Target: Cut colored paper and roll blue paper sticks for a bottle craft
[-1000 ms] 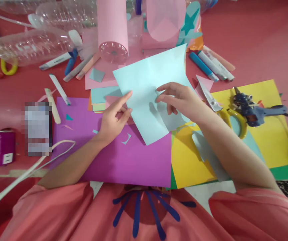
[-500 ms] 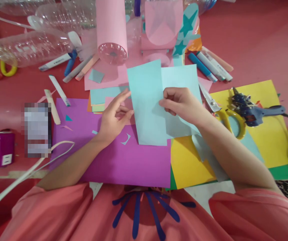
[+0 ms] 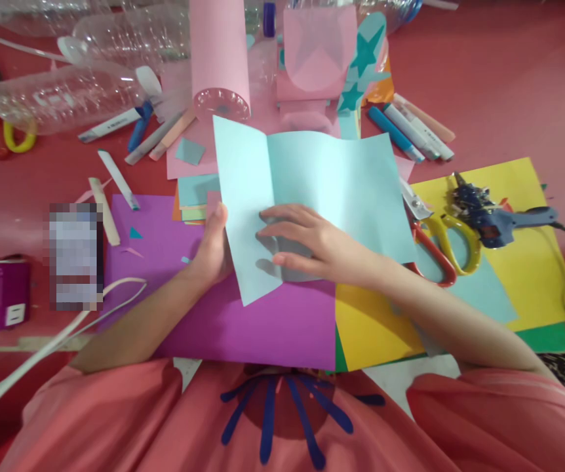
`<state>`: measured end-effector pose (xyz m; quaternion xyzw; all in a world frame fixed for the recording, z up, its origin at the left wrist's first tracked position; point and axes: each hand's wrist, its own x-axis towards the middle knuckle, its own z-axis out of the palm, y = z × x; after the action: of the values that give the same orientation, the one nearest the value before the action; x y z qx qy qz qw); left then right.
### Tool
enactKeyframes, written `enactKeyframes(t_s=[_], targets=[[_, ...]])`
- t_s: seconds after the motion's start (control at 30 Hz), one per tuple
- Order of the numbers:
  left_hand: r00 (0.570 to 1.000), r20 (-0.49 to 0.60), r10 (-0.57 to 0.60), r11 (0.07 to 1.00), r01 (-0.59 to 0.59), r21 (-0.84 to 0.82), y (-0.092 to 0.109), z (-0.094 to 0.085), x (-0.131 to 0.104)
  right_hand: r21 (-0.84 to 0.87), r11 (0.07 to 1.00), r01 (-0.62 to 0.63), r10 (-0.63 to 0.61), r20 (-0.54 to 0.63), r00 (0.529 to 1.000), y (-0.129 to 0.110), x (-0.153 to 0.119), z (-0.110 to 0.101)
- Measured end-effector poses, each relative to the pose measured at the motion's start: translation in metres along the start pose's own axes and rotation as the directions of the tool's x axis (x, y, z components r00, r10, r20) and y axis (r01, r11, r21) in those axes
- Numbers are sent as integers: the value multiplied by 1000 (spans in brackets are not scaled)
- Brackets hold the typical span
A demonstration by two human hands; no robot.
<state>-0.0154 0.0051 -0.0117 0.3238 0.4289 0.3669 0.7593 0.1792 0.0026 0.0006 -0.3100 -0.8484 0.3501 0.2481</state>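
A light blue sheet of paper [image 3: 331, 174] stands partly raised, its left part folded up along a vertical crease. My left hand [image 3: 210, 249] grips the left edge, thumb at the rim and the other fingers hidden behind the paper. Over the sheet's front lies my right hand [image 3: 314, 242], fingers spread apart and tips near the crease; it holds nothing. Beneath the paper is a purple sheet [image 3: 263, 328], with a yellow sheet [image 3: 375, 328] to its right. Scissors with yellow and red handles [image 3: 469, 246] lie just right of the blue sheet.
A glue gun [image 3: 501, 219] with a cord rests at right. Markers [image 3: 400, 134] lie behind the paper. A pink-wrapped bottle [image 3: 219, 52], a pink paper piece [image 3: 319, 52] and clear bottles [image 3: 76, 92] fill the back. A phone [image 3: 75, 255] and white cable [image 3: 41, 357] are at left.
The folded blue sheet has opened out, its left flap swinging left. My left hand has taken hold of its edge; my right hand has let go and spread its fingers over it.
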Motion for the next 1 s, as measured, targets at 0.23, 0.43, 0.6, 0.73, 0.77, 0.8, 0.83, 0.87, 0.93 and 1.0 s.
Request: enactKeyframes(t_s=[0.23,0.43,0.6,0.73,0.77,0.8,0.83,0.87,0.93,1.0], targets=[[942,-334,-36,983,93,157,3,-1,8,-171,981,94,-78,98,992,3,0,4],[821,-530,214,973,-130,192,3,-10,15,-37,999,-35,47,412,910,-11,2,-7],[790,-474,390,920,-323,221,0,-22,20,-80,986,-149,169,419,892,-12,4,-19],[832,-393,391,920,-348,179,-2,-23,19,-190,938,-290,345,415,842,-8,-1,-35],[857,-380,347,938,-315,146,-2,-22,19,-217,922,-319,384,420,823,-8,-3,-40],[877,-378,296,955,-273,113,-2,-21,18,-244,906,-345,420,419,805,-7,-6,-45],[892,-383,240,971,-224,85,-2,-20,18,-275,888,-369,456,408,791,-7,-10,-51],[903,-388,187,982,-174,68,-2,-19,18,-315,864,-393,495,381,781,-7,-14,-56],[912,-393,120,993,-100,70,-3,-19,19,-398,804,-442,568,292,770,-7,-21,-64],[923,-370,105,992,-72,100,-4,-20,19,-419,765,-490,604,200,772,-10,-31,-71]])
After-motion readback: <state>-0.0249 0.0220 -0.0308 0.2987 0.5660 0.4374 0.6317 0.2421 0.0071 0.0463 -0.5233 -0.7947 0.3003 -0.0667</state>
